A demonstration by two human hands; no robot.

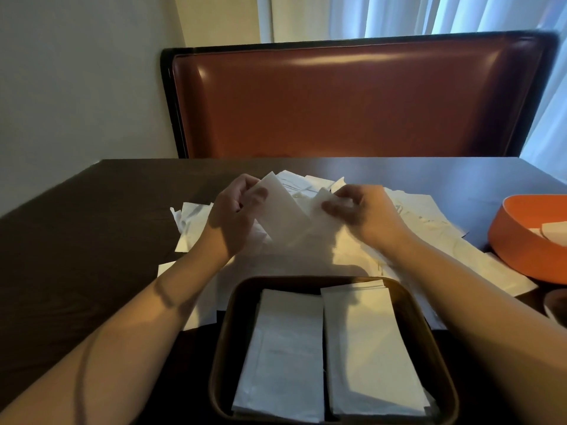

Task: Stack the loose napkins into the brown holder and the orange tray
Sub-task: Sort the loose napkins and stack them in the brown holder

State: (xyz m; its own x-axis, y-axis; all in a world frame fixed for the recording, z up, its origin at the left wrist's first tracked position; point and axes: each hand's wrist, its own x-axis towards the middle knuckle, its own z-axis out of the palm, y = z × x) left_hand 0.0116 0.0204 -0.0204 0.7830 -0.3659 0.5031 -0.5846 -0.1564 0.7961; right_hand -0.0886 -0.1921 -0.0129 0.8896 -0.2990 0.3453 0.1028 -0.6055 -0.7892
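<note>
Brown holder (429,342) sits nearest the person on the dark table (92,240), w/ two neat napkin stacks (285,354) side by side inside. Just beyond the holder: loose napkins (429,228) in a messy pile. Above the pile, left hand (236,207) pinches a folded napkin (285,210) betw. thumb & curled fingers; right hand (362,210) pinches a thinner sheet (325,219) beside it. Right of the holder, orange tray (515,240) holds a few napkins, partly cut off by frame edge.
</note>
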